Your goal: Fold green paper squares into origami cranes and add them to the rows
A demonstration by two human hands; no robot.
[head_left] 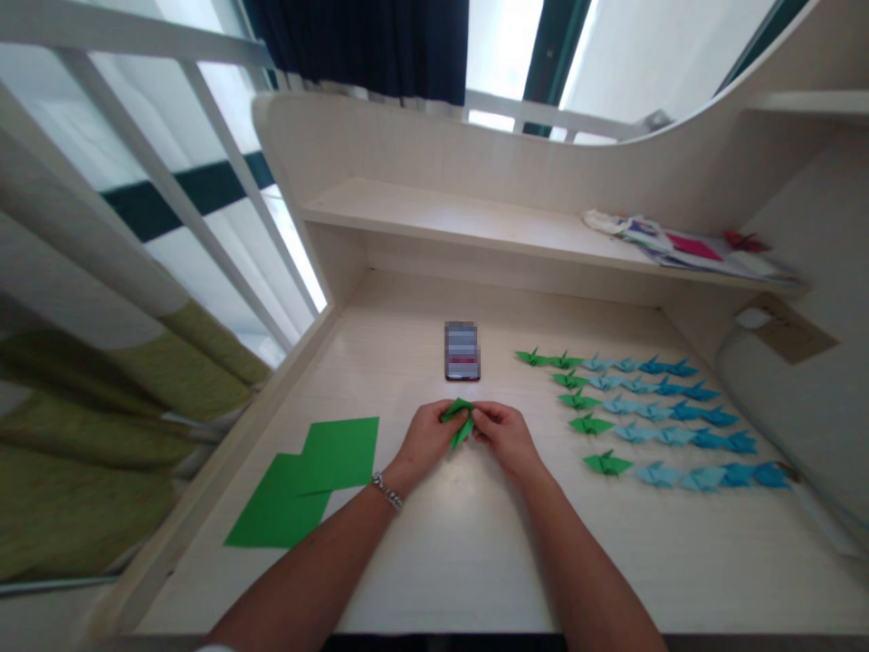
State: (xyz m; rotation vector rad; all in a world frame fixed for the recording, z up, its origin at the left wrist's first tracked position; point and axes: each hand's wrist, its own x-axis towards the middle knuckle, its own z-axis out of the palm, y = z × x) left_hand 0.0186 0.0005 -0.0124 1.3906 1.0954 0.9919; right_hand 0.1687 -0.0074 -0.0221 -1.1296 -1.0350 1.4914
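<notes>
Folded green paper (463, 433) is up in both hands, mid-desk. From where I'm standing, left to right: flat green sheets (338, 455) overlapping on the desk (468, 561), left hand (427, 439) with fingers clamped on the folded paper, phone (463, 351) just beyond, right hand (506, 435) pinching it too, then five rows of paper cranes (607, 464), green into blues.

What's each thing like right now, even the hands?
Small green paper: folded, being held
Left hand: pinching that paper
Right hand: pinching it too
Green sheets: flat, overlapping
Phone: flat, screen lit
Paper birds: folded, in rows
Bracelet: being worn
Dark curtain: hanging down
</notes>
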